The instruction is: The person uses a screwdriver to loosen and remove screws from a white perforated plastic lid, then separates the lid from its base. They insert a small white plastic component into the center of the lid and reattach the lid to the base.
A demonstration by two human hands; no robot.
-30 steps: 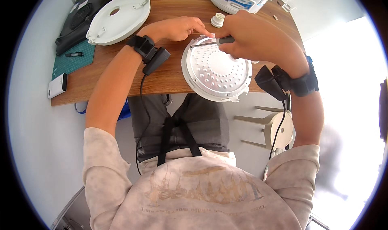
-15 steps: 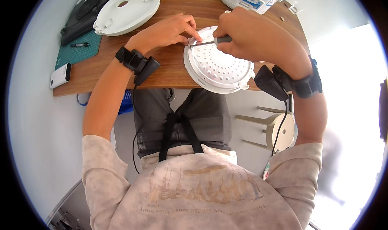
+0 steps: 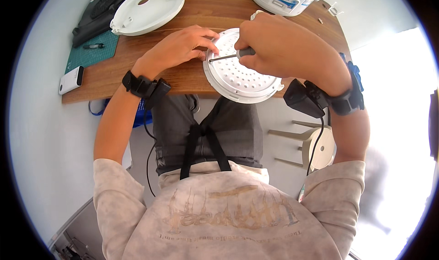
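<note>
A round white lid [image 3: 247,87] with rows of small raised dimples lies near the table's front edge. My right hand [image 3: 270,43] is closed around the grey handle of a screwdriver [image 3: 224,57]. Its metal shaft points left across the lid, with the tip at the lid's left rim. My left hand [image 3: 185,47] is beside that rim, fingers apart and slightly bent, fingertips touching the lid's upper left edge near the screwdriver tip. Part of the lid is hidden under my right hand.
On the wooden table [image 3: 201,13], a larger white round cover [image 3: 157,20] lies at the far left and a white appliance body [image 3: 286,8] stands at the back. A green mat [image 3: 103,54] with a black pen [image 3: 93,46] and a white power bank [image 3: 72,80] are at left. A stool [image 3: 320,148] stands below right.
The lid has shifted slightly left, with the screwdriver tip moving left and down along its rim. My left hand has drawn back a little to the left, its fingers more spread.
</note>
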